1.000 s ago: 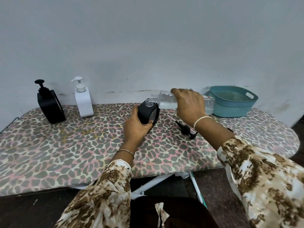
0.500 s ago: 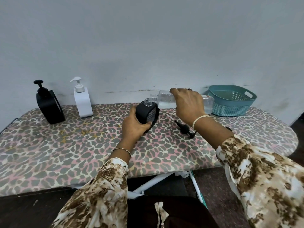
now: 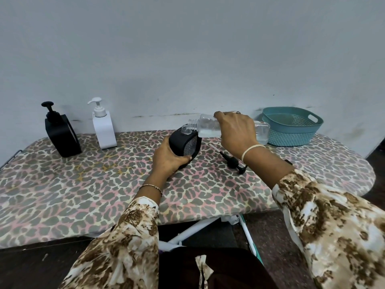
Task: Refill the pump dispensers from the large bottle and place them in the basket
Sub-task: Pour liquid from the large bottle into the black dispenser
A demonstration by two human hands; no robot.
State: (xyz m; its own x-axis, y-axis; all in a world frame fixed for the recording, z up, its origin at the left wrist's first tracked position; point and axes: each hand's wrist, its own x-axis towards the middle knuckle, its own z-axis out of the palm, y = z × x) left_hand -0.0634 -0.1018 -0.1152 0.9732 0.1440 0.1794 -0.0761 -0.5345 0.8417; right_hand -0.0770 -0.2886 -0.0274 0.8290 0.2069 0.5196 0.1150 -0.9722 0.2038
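Note:
My left hand (image 3: 169, 156) grips a black dispenser bottle (image 3: 184, 143) with its pump off, standing on the leopard-print board (image 3: 93, 184). My right hand (image 3: 236, 132) holds a large clear bottle (image 3: 208, 127) tipped sideways, its open neck right over the dispenser's mouth. Clear liquid lies in the bottle's lower side. The black pump head (image 3: 232, 161) with its tube lies on the board just right of the dispenser. A teal basket (image 3: 291, 130) stands at the back right.
A second black pump dispenser (image 3: 60, 134) and a white pump dispenser (image 3: 103, 128) stand at the back left against the grey wall. The board's white legs (image 3: 187, 232) show below its front edge.
The clear bottle's neck has stayed at the dispenser's mouth. Both hands hold much as before, with only a slight shift to the left.

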